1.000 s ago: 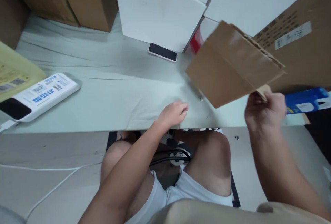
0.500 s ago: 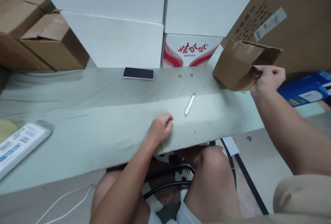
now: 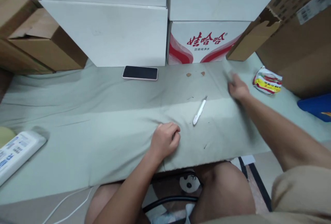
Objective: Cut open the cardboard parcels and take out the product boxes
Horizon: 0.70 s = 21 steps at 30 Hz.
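My left hand rests on the cloth near the table's front edge, fingers curled into a fist; whatever is inside, if anything, is hidden. My right hand is over the right part of the cloth, its fingertips smeared by motion, so I cannot tell what they hold. Between the hands lies a slim white craft knife, its narrow tip pointing away from me. To the right of my right hand sits a small white, red and yellow packet. Behind it, an open brown carton with a torn top edge leans beside the white boxes.
White boxes form a wall at the back, one with red print. A phone lies before them, near small brown scraps. Brown cartons stand left, a white package at front left, a blue item far right.
My right hand has let go of the brown carton and moved left. The carton now stands farther back, and the packet has come into sight. My left hand stays closed on the cloth.
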Each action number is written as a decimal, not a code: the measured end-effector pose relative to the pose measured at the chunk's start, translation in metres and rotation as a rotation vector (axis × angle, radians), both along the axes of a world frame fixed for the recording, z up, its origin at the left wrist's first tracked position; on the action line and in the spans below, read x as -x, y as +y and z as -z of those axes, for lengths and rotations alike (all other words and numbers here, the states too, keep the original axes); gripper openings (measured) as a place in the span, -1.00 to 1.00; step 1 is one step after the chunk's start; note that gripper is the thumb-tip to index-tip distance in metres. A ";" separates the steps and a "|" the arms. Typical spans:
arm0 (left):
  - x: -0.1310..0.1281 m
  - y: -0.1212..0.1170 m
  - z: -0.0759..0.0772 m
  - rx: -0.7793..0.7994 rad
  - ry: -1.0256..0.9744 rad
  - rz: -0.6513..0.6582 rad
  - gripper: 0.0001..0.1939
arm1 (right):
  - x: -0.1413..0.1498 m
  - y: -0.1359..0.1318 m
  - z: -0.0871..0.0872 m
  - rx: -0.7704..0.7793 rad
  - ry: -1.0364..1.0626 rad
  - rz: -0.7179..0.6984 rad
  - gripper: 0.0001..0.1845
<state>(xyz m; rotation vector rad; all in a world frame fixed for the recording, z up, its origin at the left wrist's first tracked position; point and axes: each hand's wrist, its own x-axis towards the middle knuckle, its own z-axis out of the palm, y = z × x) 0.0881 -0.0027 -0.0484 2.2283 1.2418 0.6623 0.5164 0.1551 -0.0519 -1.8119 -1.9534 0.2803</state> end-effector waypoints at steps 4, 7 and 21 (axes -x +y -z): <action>0.000 -0.003 -0.001 0.050 -0.050 0.017 -0.80 | 0.040 -0.087 0.014 0.117 -0.179 0.221 -0.41; 0.007 -0.009 -0.006 0.056 -0.093 0.019 -0.81 | 0.064 -0.139 0.011 0.187 -0.244 0.246 -0.35; 0.075 -0.032 -0.048 0.076 -0.412 -0.179 -0.80 | 0.213 -0.189 -0.053 0.486 -0.335 0.236 -0.19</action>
